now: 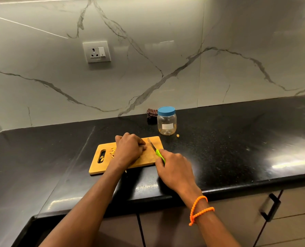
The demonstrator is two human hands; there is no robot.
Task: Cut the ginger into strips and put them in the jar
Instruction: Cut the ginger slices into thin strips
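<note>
jar (166, 123) label blank; lid (166, 110) blue

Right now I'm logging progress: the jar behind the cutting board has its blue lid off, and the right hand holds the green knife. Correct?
Not quite: the head view shows the jar with its blue lid on. It does stand behind the cutting board, and the right hand holds the green knife.

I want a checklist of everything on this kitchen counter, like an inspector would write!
Surface: black counter, shiny, with a few crumbs.
Job's things: wooden cutting board; ginger strips on its left part; jar behind the board, blue lid on; green-handled knife.
Clutter: dark checked cloth by the wall; a ginger bit beside the jar.
Grippers: left hand curled on the board, what it holds is hidden; right hand grips the knife.
Cables: nothing seen.
Surroundings: marble wall, wall socket, cabinet handle.
</note>
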